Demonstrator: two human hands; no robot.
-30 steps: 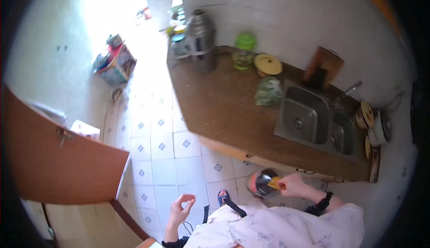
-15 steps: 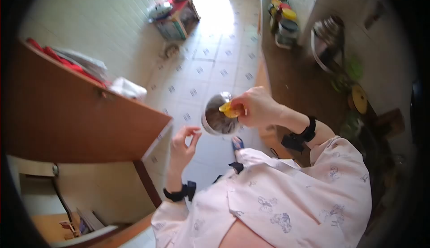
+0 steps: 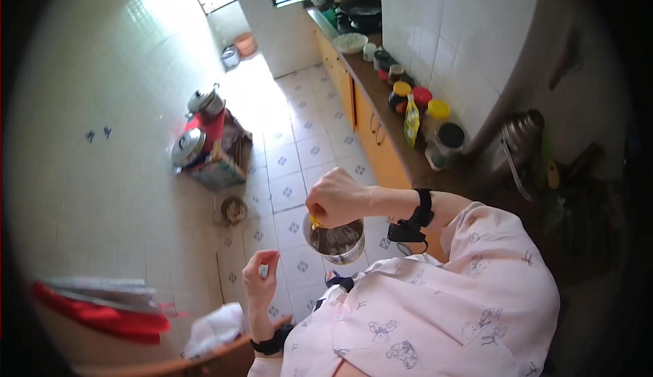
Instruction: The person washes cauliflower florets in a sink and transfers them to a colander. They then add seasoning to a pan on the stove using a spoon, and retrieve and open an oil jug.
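My right hand is closed on a small yellow piece, mostly hidden by the fingers, at the rim of a round metal container. The container hangs below the hand with its top uncovered; its dark inside looks blurred, so its contents cannot be made out. My left hand is held up to the left, apart from the container, fingers curled and thumb against the fingertips. Nothing shows between them. Both wrists wear black bands.
To the right runs a counter with jars and a metal kettle-like vessel. Lidded pots stand on a box by the left wall. A bowl sits on the tiled floor. Red cloth lies lower left.
The view has turned and lifted, showing more of the far kitchen. My right hand and the metal container have moved left and lower in view; the wooden panel has mostly left the picture.
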